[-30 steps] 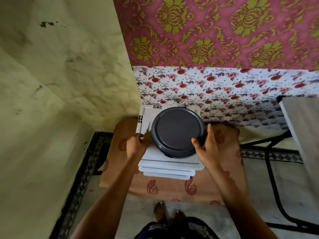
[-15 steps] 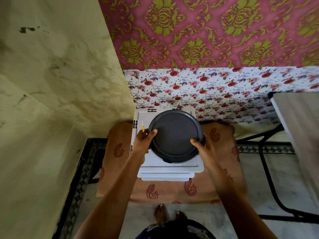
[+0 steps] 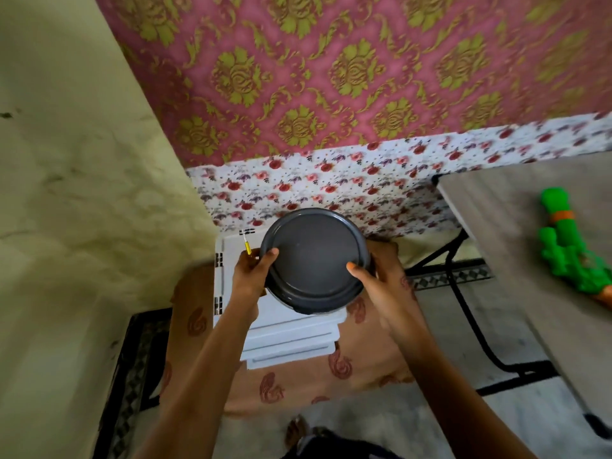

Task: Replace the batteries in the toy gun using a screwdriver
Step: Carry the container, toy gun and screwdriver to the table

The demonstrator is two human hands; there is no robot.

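- The left hand's (image 3: 246, 281) fingers (image 3: 272, 254) were curled: the thumb lay over the left rim of a dark round tub (image 3: 314, 260), and the others wrapped its side.
- The same hand pinched a thin yellow screwdriver (image 3: 247, 249) against the tub's left edge, with its metal tip pointing to the far side.
- The right hand's (image 3: 381, 286) fingers (image 3: 353, 268) clasped the tub's right side. The thumb pressed on the lid near the rim; the rest curled round behind, mostly hidden.
- The tub sat level between both hands with its flat lid facing up. It was over the far right part of a white set of drawers (image 3: 284, 329); whether it touched them could not be told.
- The drawers stood on a peach cloth (image 3: 364, 359) printed with red paisley, which draped over a low stand.
- The toy gun (image 3: 563, 256), green with an orange band, lay on a grey worktop (image 3: 516, 220) at the right. It was well apart from both hands and untouched.
- A black metal frame (image 3: 460, 293) carried the worktop.
- On the far side rose pink wallpaper (image 3: 331, 77) with gold motifs, with a white floral strip (image 3: 331, 187) under it.
- A stained yellowish wall (image 3: 82, 193) filled the left.
- The person's feet (image 3: 296, 432) showed at the near edge on a pale floor (image 3: 414, 419).
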